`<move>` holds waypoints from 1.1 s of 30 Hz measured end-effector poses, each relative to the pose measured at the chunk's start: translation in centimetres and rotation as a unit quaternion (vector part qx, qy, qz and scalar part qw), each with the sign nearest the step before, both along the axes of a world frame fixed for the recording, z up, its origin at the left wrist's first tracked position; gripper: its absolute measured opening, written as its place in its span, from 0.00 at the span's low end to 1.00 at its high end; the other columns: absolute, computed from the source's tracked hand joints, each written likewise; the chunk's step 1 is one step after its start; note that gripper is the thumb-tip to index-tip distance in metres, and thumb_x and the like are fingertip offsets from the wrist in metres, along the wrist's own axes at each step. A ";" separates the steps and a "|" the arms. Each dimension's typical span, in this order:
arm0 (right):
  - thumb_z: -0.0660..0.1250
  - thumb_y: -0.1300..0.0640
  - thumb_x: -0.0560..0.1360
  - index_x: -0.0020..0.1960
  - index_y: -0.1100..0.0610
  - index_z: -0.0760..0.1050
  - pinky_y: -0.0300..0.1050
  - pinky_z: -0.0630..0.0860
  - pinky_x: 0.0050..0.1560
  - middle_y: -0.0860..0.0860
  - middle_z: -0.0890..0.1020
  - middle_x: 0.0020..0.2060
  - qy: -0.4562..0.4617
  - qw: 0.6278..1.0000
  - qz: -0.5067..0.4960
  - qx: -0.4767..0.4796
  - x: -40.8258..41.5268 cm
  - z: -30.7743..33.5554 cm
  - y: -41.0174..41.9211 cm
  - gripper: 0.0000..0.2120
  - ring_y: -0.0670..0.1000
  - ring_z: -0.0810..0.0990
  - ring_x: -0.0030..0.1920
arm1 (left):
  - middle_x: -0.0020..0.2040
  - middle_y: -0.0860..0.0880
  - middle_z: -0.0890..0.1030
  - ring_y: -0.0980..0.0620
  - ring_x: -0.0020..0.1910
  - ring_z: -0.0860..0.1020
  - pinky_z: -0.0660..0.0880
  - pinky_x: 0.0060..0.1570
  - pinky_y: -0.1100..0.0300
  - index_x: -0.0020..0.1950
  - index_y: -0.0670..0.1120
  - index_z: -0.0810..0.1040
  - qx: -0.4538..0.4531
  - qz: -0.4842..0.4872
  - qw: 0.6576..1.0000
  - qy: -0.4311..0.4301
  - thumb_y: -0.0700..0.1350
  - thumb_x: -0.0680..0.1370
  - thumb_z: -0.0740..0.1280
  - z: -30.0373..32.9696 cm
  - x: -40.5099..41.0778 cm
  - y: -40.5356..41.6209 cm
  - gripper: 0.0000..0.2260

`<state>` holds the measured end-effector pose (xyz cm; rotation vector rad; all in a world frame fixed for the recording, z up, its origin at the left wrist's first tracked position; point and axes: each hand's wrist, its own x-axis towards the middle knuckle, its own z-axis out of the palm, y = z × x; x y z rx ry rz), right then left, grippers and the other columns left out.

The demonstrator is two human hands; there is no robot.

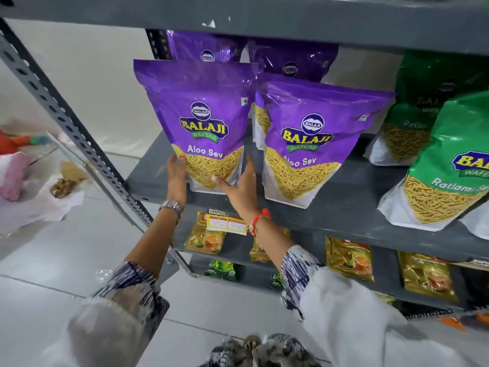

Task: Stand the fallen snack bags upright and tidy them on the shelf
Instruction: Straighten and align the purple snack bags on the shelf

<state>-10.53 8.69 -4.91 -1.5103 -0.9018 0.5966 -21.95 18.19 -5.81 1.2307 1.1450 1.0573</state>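
**Both hands at the base of the left purple bag**

My left hand [176, 178] is up at the shelf [344, 205] with its palm turned inward, fingers straight and together, flat against the lower left edge of the left purple bag [201, 123]. My right hand [242, 185] mirrors it on the bag's lower right side, fingers pointing up along the edge and the thumb reaching across under the bag's front. Both hands are spread open, pressing the bag between them rather than closing around it. A watch [171, 207] sits on my left wrist and a red thread [260, 218] on my right; both sleeves are pushed back from the forearms.

The bag stands upright near the shelf's front left corner, beside the slotted post [66, 120]. A second purple bag [312, 144] stands just to its right, leaning slightly, close to my right hand. More purple bags [293, 62] stand behind these two. Further right are green bags [449, 160], tilted. A price tag [227, 225] hangs on the shelf's front lip below my right wrist, and gold packets [205, 238] fill the shelf beneath.
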 end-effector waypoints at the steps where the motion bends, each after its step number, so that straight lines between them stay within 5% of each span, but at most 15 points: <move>1: 0.78 0.58 0.64 0.73 0.65 0.57 0.58 0.68 0.69 0.62 0.70 0.68 -0.001 1.000 0.004 0.005 0.1 -0.1 0.3 0.45 0.58 0.70 0.69 | 0.69 0.40 0.69 0.40 0.66 0.70 0.67 0.65 0.41 0.70 0.46 0.59 0.013 -0.009 1.000 0.009 0.51 0.79 0.54 0.0 0.0 -0.3 0.21; 13: 0.77 0.57 0.66 0.71 0.62 0.59 0.58 0.73 0.66 0.59 0.72 0.66 -0.011 1.000 0.004 0.015 -0.4 0.2 -0.6 0.40 0.52 0.73 0.64 | 0.65 0.46 0.72 0.52 0.59 0.72 0.69 0.63 0.49 0.69 0.47 0.61 0.040 -0.016 0.999 0.001 0.52 0.80 0.53 -0.1 -0.4 -1.1 0.19; 19: 0.73 0.54 0.70 0.74 0.60 0.58 0.59 0.68 0.70 0.58 0.66 0.72 -0.027 0.999 -0.031 -0.008 -0.1 -1.2 -4.8 0.38 0.56 0.65 0.73 | 0.76 0.48 0.54 0.58 0.72 0.56 0.57 0.66 0.65 0.74 0.49 0.51 0.118 0.077 0.990 0.012 0.53 0.78 0.56 -0.6 0.5 -4.7 0.27; 26: 0.69 0.60 0.73 0.67 0.59 0.66 0.56 0.76 0.62 0.56 0.72 0.64 -0.027 0.986 -0.158 0.048 4.0 -2.4 -12.7 0.24 0.48 0.72 0.62 | 0.76 0.48 0.51 0.51 0.76 0.49 0.51 0.73 0.43 0.74 0.48 0.51 0.346 0.021 0.923 0.171 0.54 0.78 0.55 -1.5 4.5 -10.6 0.27; 33: 0.67 0.55 0.75 0.71 0.61 0.63 0.56 0.66 0.70 0.58 0.70 0.69 -0.169 0.959 -0.226 0.037 10.4 1.0 -19.9 0.27 0.57 0.67 0.70 | 0.76 0.42 0.55 0.50 0.75 0.47 0.42 0.73 0.46 0.74 0.46 0.52 0.442 -0.064 0.862 0.239 0.54 0.77 0.55 2.5 11.0 -17.8 0.28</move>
